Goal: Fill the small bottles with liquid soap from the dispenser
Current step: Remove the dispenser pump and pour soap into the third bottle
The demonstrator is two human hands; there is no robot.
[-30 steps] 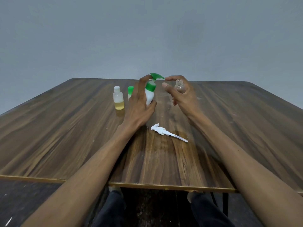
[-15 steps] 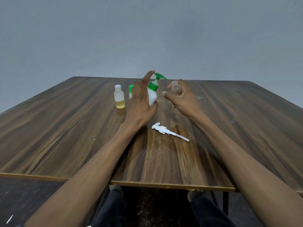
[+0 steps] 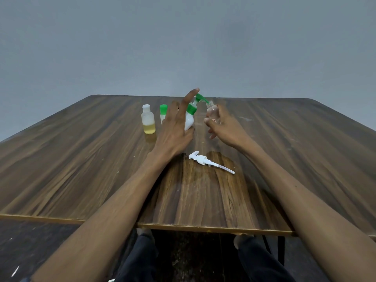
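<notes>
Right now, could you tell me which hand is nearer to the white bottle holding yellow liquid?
Left. The left hand grips the dispenser just right of that bottle; the right hand is farther right.

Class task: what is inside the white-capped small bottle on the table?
The white-capped bottle holds yellowish liquid in its bottom part; above that it looks empty.

head-worn view, facing forward and down, table [image 3: 81,159] close

My dispenser [image 3: 189,121]: white body, green pump. My small bottle [image 3: 212,111]: clear. Standing bottle [image 3: 148,120]: translucent, yellow liquid; table [image 3: 81,159]: streaked brown woodgrain.
</notes>
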